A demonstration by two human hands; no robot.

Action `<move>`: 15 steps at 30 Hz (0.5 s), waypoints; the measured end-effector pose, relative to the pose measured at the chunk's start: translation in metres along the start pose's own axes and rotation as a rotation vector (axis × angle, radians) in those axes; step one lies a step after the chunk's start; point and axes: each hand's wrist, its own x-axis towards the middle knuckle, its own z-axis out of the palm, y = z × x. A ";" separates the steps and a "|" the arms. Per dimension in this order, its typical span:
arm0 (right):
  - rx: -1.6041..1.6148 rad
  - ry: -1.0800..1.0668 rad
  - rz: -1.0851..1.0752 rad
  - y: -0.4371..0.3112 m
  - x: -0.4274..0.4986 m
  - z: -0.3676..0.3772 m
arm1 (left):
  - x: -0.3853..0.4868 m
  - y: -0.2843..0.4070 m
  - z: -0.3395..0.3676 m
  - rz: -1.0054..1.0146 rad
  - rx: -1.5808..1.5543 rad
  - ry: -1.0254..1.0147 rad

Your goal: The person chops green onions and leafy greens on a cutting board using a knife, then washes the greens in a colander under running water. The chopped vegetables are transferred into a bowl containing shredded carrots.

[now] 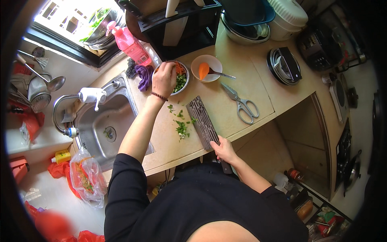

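Observation:
My left hand [164,78] is over a metal bowl [188,80], its fingers bunched together and pointing down. Whether anything is between those fingertips is hidden. Inside the bowl are chopped greens [181,82] and shredded carrot [181,67]. My right hand [224,149] grips the handle of a cleaver [203,121] with a dark patterned blade. The blade is over the countertop [163,151], its handle towards my body. Just left of the blade, small heaps of chopped greens [181,128] lie on the countertop.
Kitchen shears [243,106] and a pale bowl [218,63] with a spoon [223,75] stand to the right. A steel sink [99,121] with a faucet [90,95] is on the left. Behind are a purple cloth [144,77], a pink pump bottle [131,45] and a black knife rack [193,33].

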 end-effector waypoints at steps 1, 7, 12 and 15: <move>0.002 0.001 0.023 0.000 0.000 0.000 | 0.003 0.001 -0.002 -0.042 -0.035 0.045; 0.064 -0.026 0.050 -0.003 0.002 -0.002 | -0.059 0.008 -0.020 -0.406 -0.300 -0.026; 0.112 -0.014 0.096 -0.004 0.003 -0.001 | -0.129 -0.001 -0.003 -0.562 0.059 -0.258; 0.154 -0.010 0.117 -0.003 0.004 0.001 | -0.132 0.000 0.025 -0.435 0.218 -0.093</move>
